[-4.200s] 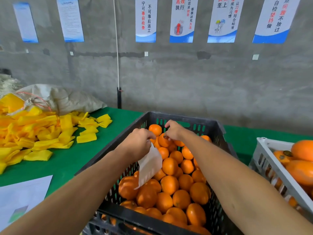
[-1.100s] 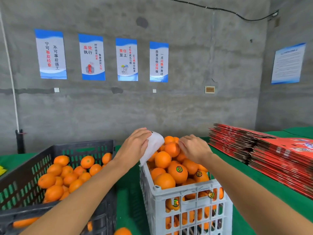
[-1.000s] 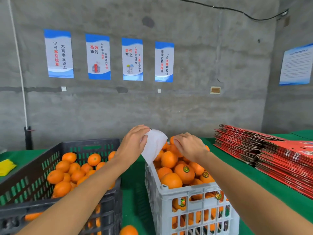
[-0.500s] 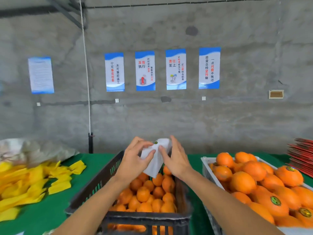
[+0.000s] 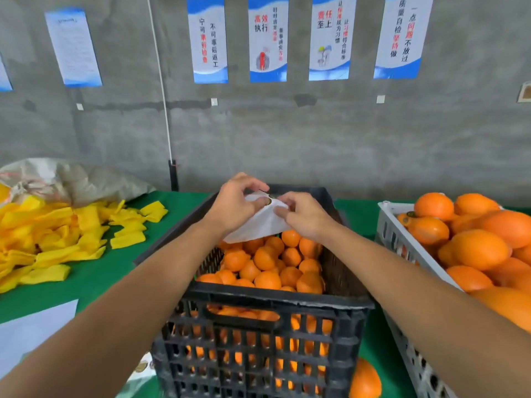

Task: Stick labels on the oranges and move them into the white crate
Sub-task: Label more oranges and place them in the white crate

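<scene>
While both hands hover over the black crate [image 5: 267,308], the left hand [image 5: 234,203] grips the white label sheet [image 5: 258,222], fingers curled round its top edge, keeping it taut and close above the fruit so the next sticker travels only a short way. The right hand [image 5: 304,215] pinches at a round label [image 5: 269,200] on the sheet's upper edge, thumb and forefinger closed on it, apparently peeling it free. Unlabelled oranges [image 5: 273,262] fill the black crate directly beneath; finished ones, one showing a sticker, are heaped in the white crate [image 5: 402,239] on the right, just beside it. Yellow foam sleeves [image 5: 57,234] lie piled far left on the green counter [image 5: 100,271], with a grey sack [image 5: 74,179] behind them.

Half a second ago the view sat higher and wider; now the head has dipped, the black crate looms nearer, and the hands have closed in on the sheet. A second ago they were over the white crate instead.
</scene>
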Demonstrator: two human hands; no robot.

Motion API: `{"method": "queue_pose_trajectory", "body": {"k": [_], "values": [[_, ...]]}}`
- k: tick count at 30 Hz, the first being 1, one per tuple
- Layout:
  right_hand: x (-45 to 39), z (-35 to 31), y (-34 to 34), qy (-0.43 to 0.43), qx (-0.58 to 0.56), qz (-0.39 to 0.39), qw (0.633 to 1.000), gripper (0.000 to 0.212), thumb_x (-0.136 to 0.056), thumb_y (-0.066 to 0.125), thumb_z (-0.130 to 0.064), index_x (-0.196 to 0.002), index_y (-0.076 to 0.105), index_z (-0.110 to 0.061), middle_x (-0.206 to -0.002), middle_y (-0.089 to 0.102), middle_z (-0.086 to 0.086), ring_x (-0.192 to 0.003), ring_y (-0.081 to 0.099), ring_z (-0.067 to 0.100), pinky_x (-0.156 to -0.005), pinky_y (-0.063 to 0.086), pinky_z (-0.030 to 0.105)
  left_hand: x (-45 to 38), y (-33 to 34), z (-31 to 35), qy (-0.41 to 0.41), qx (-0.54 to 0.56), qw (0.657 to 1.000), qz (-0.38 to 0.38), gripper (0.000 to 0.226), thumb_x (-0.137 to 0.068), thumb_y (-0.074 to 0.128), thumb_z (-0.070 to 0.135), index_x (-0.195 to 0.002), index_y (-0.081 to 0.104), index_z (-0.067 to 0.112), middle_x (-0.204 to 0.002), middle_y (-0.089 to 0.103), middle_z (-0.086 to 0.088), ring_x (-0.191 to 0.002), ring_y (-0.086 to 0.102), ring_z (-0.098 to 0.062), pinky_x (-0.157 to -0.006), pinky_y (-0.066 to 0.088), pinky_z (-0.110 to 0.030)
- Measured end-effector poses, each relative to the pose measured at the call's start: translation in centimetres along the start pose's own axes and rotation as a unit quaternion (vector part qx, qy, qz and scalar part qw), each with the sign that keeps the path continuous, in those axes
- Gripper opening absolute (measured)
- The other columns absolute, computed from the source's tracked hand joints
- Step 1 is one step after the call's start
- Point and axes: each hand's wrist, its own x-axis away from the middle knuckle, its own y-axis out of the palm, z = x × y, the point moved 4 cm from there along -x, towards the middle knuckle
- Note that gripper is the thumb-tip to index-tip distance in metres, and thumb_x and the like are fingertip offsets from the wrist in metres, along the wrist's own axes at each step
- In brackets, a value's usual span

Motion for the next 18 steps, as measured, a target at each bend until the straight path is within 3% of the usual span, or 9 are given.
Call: {"method": "queue_pose_trajectory", "body": {"k": [2,6,10,18], "values": [[0.1,0.3,-0.1,-0.002,-0.035,0.007,0.999,0.02,-0.098,0.067,-0.021,-0.115,0.072,-0.012,-0.107,0.073,0.004,-0.105,0.066,0.021,-0.094,0.055,0.045,0.2,0.5,0.2,0.006,-0.015,0.999,-0.03,0.024,-0.086,0.082,0.014,-0.108,0.077,0.007,-0.117,0.065,-0.008,-0.111,0.062,-0.017,-0.099,0.048,-0.026],[0.6,0.3,-0.4,-0.004,-0.105,0.029,0.994,0.026,-0.094,0.075,-0.022,-0.117,0.072,-0.01,-0.109,0.075,0.005,-0.106,0.068,0.023,-0.095,0.054,0.044,0.3,0.9,0.7,0.023,-0.03,0.998,-0.045,0.033,-0.083,0.084,0.024,-0.111,0.078,0.007,-0.126,0.066,-0.005,-0.118,0.061,-0.015,-0.107,0.044,-0.029],[0.9,0.3,-0.8,0.013,-0.107,0.035,0.994,0.034,-0.096,0.072,-0.022,-0.128,0.069,-0.014,-0.12,0.07,-0.001,-0.114,0.063,0.014,-0.096,0.052,0.031,0.5,1.3,0.4,0.029,-0.066,0.994,-0.084,0.045,-0.084,0.08,0.037,-0.12,0.075,0.012,-0.13,0.066,0.001,-0.119,0.06,-0.011,-0.106,0.046,-0.031],[1.2,0.4,-1.1,0.015,-0.091,0.036,0.995,0.026,-0.1,0.064,-0.016,-0.125,0.071,-0.015,-0.121,0.069,0.0,-0.114,0.062,0.017,-0.101,0.053,0.041,0.5,1.8,0.1,0.051,-0.127,0.981,-0.14,0.031,-0.102,0.06,0.035,-0.126,0.073,0.02,-0.124,0.071,0.004,-0.112,0.063,-0.007,-0.1,0.052,-0.036]]}}
